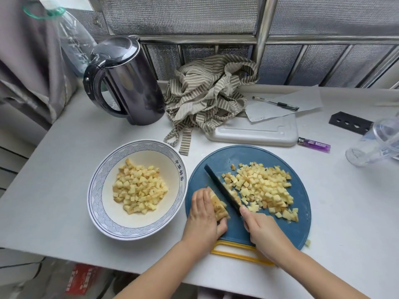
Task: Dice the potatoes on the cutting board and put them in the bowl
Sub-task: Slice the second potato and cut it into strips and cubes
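Right grip (265, 231) round knife (222, 188), left grip (205, 219) holding potato strips (219, 205) beside blade

**One head view, close and steep**

Looked forward and down from above the worktop's (64, 152) near edge. Hung close over the cutting board (218, 158) at that edge and the bowl (95, 190) left of it. Reached back to the panelled wall (183, 16) behind the far edge; bowed straight lines as a wide lens does.
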Available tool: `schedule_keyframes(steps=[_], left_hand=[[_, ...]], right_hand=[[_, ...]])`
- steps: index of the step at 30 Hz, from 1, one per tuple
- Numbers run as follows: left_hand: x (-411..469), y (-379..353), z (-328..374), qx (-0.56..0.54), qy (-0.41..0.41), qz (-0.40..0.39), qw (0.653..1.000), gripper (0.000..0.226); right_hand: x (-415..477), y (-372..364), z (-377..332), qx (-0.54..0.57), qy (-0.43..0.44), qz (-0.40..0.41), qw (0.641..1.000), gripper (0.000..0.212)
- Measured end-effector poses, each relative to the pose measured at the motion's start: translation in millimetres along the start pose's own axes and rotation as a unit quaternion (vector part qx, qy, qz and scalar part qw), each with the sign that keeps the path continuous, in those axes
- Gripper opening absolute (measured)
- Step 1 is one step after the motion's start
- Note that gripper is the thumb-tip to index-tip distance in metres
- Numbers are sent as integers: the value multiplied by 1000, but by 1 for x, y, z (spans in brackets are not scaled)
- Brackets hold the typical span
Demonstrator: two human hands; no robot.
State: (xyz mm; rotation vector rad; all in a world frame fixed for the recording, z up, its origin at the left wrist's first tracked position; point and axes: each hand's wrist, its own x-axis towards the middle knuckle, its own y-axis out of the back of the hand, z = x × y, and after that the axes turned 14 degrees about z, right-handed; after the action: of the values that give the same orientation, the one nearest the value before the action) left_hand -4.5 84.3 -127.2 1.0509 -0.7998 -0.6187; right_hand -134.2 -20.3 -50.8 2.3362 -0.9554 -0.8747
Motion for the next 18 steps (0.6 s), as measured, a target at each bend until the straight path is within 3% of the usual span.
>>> schedule_keyframes(steps=[9,15,18], left_hand=[[1,6,-3,-30,-3,28,999,83],[-1,10,-14,-90,7,34,995,89],[-4,11,-16,-108,17,33,993,92]], right_hand=[[-1,19,-2,135,-57,-29,989,50],[-22,19,-7,105,-11,18,994,53],[-38,12,-7,142,-28,29,989,52]])
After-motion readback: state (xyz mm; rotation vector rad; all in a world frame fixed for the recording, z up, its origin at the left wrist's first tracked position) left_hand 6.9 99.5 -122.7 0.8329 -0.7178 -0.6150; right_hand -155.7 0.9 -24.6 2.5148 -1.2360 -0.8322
